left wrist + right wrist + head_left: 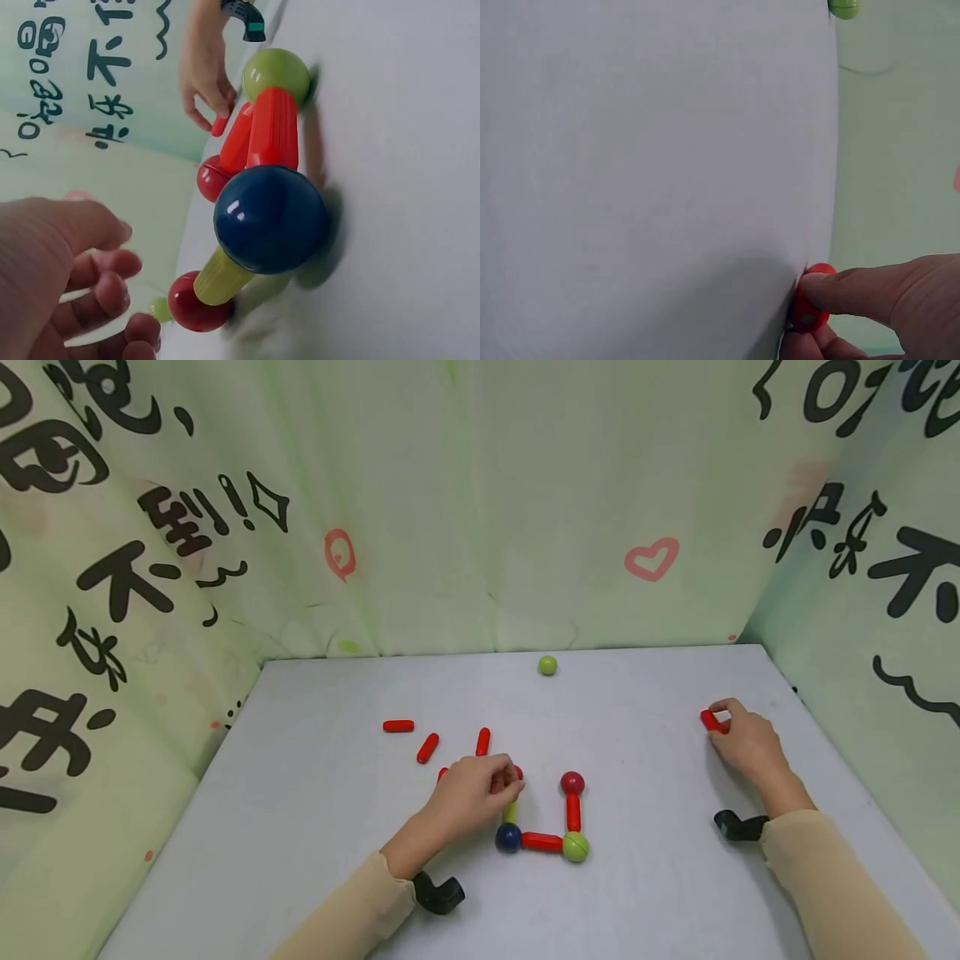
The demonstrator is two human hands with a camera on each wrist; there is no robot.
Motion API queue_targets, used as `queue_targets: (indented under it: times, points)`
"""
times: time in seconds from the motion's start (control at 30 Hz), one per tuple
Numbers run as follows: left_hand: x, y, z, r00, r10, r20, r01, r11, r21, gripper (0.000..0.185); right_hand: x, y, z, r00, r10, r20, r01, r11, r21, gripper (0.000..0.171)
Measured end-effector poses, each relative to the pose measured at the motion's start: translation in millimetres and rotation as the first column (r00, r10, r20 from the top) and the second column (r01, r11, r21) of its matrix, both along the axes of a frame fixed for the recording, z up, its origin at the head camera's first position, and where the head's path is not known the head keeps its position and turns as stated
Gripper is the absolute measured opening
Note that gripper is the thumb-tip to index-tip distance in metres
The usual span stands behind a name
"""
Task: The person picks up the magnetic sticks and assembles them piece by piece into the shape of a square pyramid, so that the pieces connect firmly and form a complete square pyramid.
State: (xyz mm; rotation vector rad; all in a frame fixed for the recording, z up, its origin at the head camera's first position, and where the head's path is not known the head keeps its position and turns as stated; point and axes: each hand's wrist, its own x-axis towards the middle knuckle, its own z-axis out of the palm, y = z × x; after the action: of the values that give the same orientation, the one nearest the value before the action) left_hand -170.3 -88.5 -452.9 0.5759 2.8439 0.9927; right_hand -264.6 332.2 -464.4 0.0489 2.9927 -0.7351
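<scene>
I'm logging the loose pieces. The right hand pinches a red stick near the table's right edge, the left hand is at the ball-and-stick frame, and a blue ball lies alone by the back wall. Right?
One detail is off: the lone ball by the back wall is green, as the head view shows. The blue ball is a corner of the frame. The rest stands: the right hand pinches a red stick, and the left hand is at the frame.

Both arms wear long, close-fitting sleeves in a pale beige, ending at the wrists with a plain cuff. A small black angled device sits strapped at each wrist, the left wrist device (438,893) chunky and L-shaped, the right wrist device (738,825) similar (in the left wrist view it shows a teal patch). The left hand (472,793) and right hand (746,743) are bare, without rings or gloves
</scene>
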Motion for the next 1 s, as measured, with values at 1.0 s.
queue_targets:
  times: [1.0]
  points:
    - [-16.6,4.0,-16.7,0.987,0.062,0.147,-0.069,0.997,0.037,0.031,60.2,-184.2,33.6,0.934,0.354,0.042,-0.334,0.910,-0.248,0.031]
